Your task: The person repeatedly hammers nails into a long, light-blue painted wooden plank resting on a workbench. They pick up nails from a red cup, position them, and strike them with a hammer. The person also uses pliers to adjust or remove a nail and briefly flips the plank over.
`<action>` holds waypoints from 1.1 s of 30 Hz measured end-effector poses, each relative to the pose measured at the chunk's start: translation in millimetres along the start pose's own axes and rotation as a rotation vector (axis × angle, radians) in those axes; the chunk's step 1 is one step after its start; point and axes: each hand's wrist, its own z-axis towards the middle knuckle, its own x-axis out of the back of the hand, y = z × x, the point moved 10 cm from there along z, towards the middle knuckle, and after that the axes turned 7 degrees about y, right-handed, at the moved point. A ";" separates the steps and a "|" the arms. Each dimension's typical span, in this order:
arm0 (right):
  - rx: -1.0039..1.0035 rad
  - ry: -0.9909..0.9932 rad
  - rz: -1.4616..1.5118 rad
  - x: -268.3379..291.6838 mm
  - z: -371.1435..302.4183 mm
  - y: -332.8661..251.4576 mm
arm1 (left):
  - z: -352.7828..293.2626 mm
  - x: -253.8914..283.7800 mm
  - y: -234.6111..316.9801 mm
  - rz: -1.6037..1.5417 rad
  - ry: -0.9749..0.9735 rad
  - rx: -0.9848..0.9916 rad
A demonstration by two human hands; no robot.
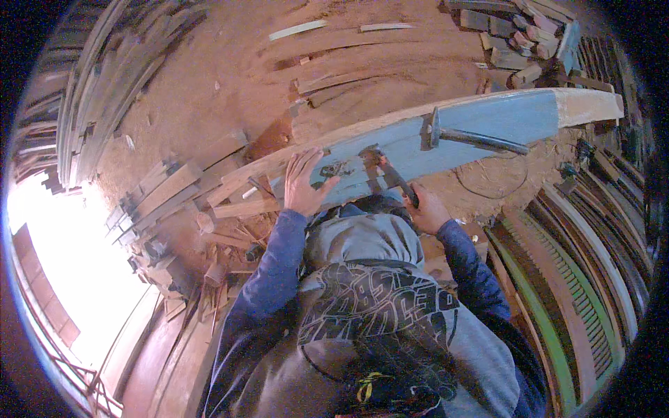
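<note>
A long board (pixel 502 115), painted worn blue, lies across in front of me, its pale bare end at the far right. My left hand (pixel 303 182) is spread, fingers outstretched, on the left part of the board. Close by its fingertips is a cluster of small dark pieces (pixel 336 169), too small to name. My right hand (pixel 428 209) grips a tool with a dark head and red-and-black handle (pixel 398 180); its head rests over the blue surface. Farther right, a hammer (pixel 477 139) lies on the board, its head toward the middle.
Wood offcuts (pixel 512 38) are heaped at the far right. Long planks (pixel 90 104) lean at the far left, and loose boards (pixel 171 188) lie nearer. Slatted and green-edged timber (pixel 557 292) is stacked at my right. Bright light enters at left. Loose strips (pixel 298 29) lie on the brown ground.
</note>
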 end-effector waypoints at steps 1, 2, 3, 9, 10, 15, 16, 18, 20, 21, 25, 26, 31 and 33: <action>-0.027 -0.017 -0.012 -2.0 0.3 2.1 | -2.0 6.3 -1.9 -0.066 0.018 -0.042; -0.021 -0.014 0.011 -1.1 0.6 0.2 | -4.9 5.0 -9.8 -0.080 -0.010 -0.012; -0.030 -0.020 0.025 -1.4 1.2 0.1 | -6.5 4.6 -16.3 -0.110 -0.015 0.005; -0.089 -0.039 0.012 1.3 5.4 6.4 | -12.2 4.6 -11.0 -0.017 0.148 -0.100; -0.104 -0.041 -0.010 2.0 6.5 9.7 | -11.7 2.9 -9.3 -0.007 0.157 -0.099; -0.029 -0.069 -0.051 5.2 7.5 2.2 | -12.6 6.5 -8.1 0.084 0.202 -0.060; -0.054 -0.073 -0.024 6.7 7.0 2.1 | -15.6 11.6 -10.6 0.100 0.232 -0.032; -0.078 -0.052 -0.114 13.8 8.7 2.1 | -25.7 27.2 -18.2 0.123 0.320 0.034; -0.080 -0.060 -0.180 15.1 14.1 2.4 | -45.1 53.2 -29.0 0.150 0.476 0.110; -0.060 -0.089 -0.196 13.2 17.0 2.4 | -56.8 61.5 -40.2 0.110 0.503 0.191; -0.020 -0.101 0.140 0.1 43.4 6.0 | -129.8 101.1 -80.5 0.003 0.740 0.473; -0.020 -0.099 0.248 0.9 53.0 8.0 | -153.5 106.1 -88.3 -0.017 0.798 0.540; 0.000 -0.031 0.240 28.4 93.7 10.8 | -303.6 69.6 -97.4 0.017 1.149 0.961; -0.079 -0.170 0.524 22.9 107.7 13.7 | -367.8 27.0 -106.6 -0.039 1.278 1.164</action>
